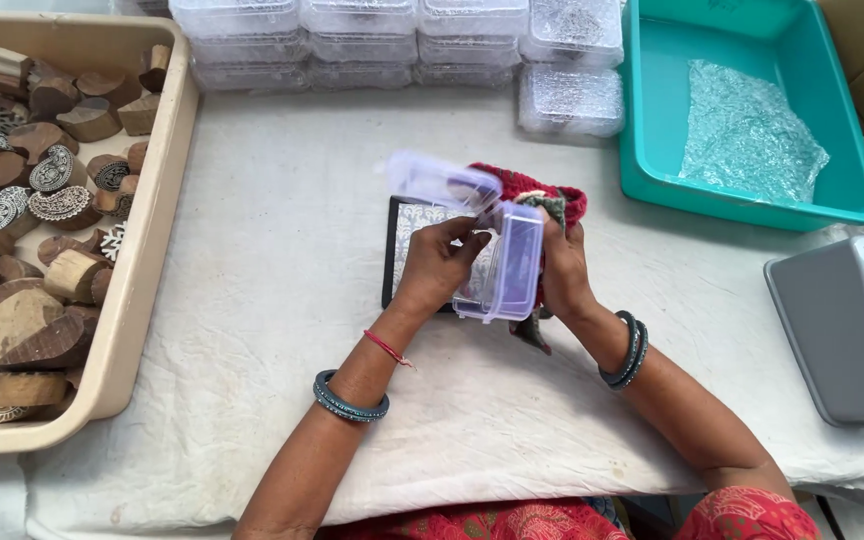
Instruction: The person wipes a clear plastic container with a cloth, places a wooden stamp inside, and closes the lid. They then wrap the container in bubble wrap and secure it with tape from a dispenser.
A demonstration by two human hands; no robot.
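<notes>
Over at 9 o'clock there's a beige tray (157, 215) piled with carved wooden blocks (32, 200). Dead center, her left hand (442, 262) pinches the edge of a clear plastic box (505, 262), lid (437, 180) flipped up, while her right hand (564, 268) grips its far side with some red knit cloth (542, 190). Teal bin (652, 150) sits at 2 o'clock.

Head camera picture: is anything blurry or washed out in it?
In the head view, the light is soft and even, with faint shadows under the hands. The clear plastic box and its raised lid look slightly smeared. The stacked clear boxes at the top edge are bright, nearly washed out.
</notes>
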